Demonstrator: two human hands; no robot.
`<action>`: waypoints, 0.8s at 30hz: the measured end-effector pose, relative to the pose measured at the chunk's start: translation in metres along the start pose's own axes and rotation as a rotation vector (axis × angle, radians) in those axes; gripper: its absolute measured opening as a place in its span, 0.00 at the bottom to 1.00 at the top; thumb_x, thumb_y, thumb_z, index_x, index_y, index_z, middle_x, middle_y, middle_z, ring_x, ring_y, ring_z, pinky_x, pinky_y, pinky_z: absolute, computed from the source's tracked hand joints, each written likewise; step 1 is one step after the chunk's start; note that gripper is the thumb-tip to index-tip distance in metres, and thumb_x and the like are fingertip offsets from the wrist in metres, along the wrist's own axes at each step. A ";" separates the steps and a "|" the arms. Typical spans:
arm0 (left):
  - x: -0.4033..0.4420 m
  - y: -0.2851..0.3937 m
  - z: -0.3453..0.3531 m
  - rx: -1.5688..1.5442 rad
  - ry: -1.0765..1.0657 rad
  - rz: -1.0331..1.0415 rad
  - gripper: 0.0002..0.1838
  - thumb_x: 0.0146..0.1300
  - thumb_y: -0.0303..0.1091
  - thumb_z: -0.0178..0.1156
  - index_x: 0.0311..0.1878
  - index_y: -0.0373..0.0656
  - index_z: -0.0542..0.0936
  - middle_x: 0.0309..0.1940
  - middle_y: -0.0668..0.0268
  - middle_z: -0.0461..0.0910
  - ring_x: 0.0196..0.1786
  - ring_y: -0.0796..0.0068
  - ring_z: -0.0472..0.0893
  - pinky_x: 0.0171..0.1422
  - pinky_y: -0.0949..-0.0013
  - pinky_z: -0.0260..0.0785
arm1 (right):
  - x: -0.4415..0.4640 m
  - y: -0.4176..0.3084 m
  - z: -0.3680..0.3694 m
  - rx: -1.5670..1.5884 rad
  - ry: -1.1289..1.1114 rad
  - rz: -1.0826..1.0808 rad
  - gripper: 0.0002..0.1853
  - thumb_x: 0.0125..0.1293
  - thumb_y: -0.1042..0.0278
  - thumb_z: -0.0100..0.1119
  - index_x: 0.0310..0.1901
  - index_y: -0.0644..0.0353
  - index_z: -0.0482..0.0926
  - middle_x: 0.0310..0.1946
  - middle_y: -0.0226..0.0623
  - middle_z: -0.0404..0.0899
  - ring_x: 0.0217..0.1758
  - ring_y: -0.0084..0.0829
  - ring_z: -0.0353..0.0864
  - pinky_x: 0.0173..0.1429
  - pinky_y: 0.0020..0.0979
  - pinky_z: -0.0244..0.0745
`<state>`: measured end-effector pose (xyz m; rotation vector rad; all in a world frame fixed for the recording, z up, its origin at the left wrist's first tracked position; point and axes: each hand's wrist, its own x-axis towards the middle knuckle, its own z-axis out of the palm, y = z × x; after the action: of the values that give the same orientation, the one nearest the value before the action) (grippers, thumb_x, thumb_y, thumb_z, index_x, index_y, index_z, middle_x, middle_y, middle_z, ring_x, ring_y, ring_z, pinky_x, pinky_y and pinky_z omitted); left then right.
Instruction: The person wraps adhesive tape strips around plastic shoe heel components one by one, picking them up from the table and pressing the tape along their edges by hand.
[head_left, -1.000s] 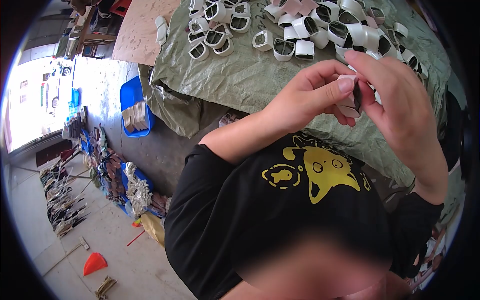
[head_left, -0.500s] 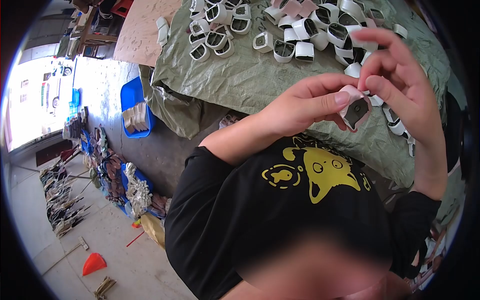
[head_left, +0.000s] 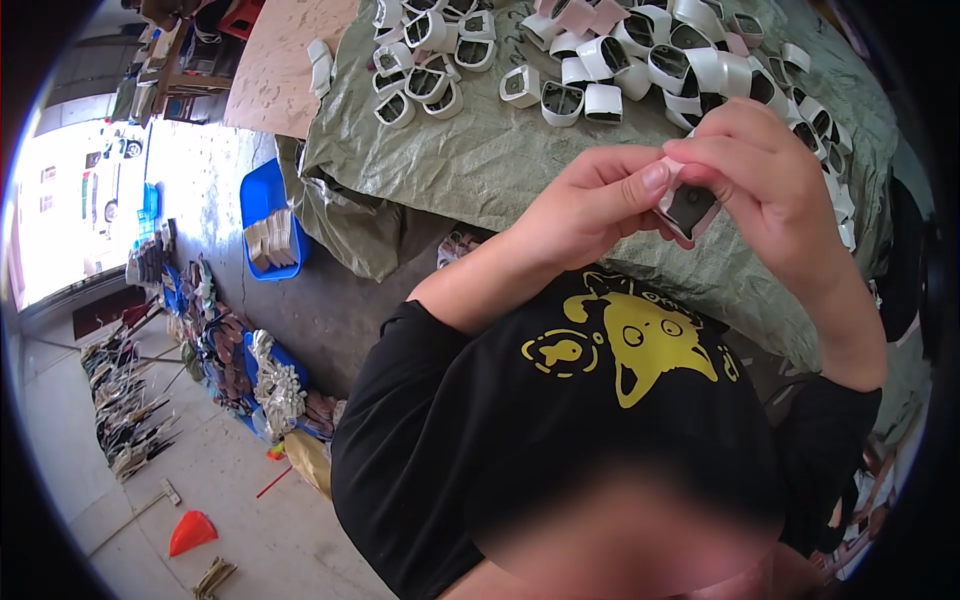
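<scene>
A small pale pink and white piece with a dark grey inside [head_left: 688, 210] is held in front of my chest. My left hand [head_left: 605, 200] pinches its left side between thumb and fingers. On its upper right edge, the bent fingers and thumb of my right hand [head_left: 765, 180] are closed. Just beyond my hands, a heap of similar white curved pieces [head_left: 605, 58] with dark insides lies on a crumpled green sheet [head_left: 470, 150]. A smaller group of white pieces [head_left: 428, 85] sits at the left of the sheet.
A wooden board [head_left: 285, 70] adjoins the sheet on the left. On the floor stands a blue basin [head_left: 262, 185] with stacked beige pieces. Further down are a heap of white strips [head_left: 278, 385], bundles of material [head_left: 125, 400] and an orange dustpan [head_left: 192, 532].
My right hand opened away from the piece, then came back and closed on its upper edge. The piece turned, so its dark inside now shows.
</scene>
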<state>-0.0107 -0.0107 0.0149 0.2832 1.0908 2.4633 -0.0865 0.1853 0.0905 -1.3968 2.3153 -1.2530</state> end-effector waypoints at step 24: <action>0.009 -0.008 -0.003 0.097 -0.047 0.278 0.35 0.77 0.36 0.53 0.79 0.34 0.51 0.64 0.48 0.74 0.68 0.59 0.75 0.72 0.56 0.66 | -0.019 0.010 0.016 0.192 0.388 0.078 0.12 0.72 0.73 0.60 0.54 0.63 0.84 0.45 0.36 0.77 0.43 0.26 0.78 0.49 0.26 0.73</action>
<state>-0.0176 -0.0035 0.0076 0.5533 1.2242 2.6305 -0.0747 0.1936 0.0678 -1.0666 2.3697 -1.8002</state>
